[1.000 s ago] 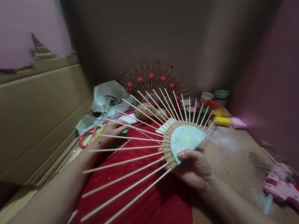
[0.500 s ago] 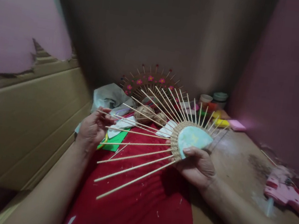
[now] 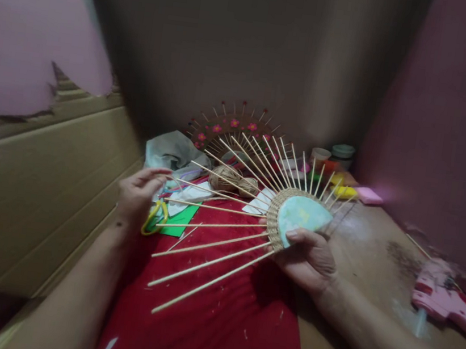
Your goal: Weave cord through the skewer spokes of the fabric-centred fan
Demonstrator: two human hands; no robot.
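My right hand grips the lower edge of a half-round fan frame, thumb on its pale mint centre piece. A woven twine band curves around that centre. Several thin wooden sticks spread out from the band to the left and upward. Left of the stick tips, my left hand is pinched closed at the end of a thin strand of twine, which runs back to the band; the strand is faint near the fingertips.
Behind the fan frame lie balls of twine and a flower-decorated stick fan. Yellow-handled scissors rest by green paper. A pink glue gun lies right, on brown board. Cardboard stands left; red cloth covers the front.
My left hand has shifted slightly left and turned, uncovering the scissors' yellow handles. The fan frame and my right hand have hardly moved.
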